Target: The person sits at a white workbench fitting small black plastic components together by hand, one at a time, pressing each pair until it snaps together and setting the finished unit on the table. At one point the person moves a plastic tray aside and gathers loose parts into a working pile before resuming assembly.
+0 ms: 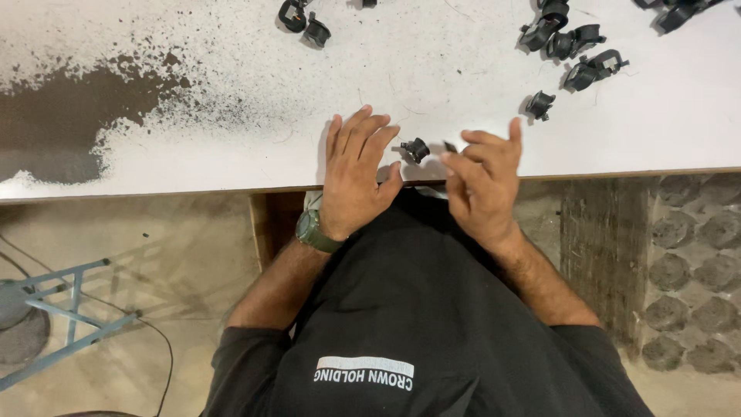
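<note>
My left hand (356,174) lies flat near the front edge of the white table (231,154), fingers spread, holding nothing; a green watch sits on its wrist. Just right of its thumb rests a small black plastic part (417,149), with a tiny dark piece (451,146) beside it. My right hand (485,185) hovers at the table edge with its fingers loosely apart, empty, its fingertips close to the tiny piece. Neither hand touches the black part.
Several black plastic parts lie at the back right (575,46), one smaller part nearer (540,104), and two more at the back centre (303,22). A dark worn patch (69,123) covers the table's left. A blue metal stool frame (69,309) stands on the floor at left.
</note>
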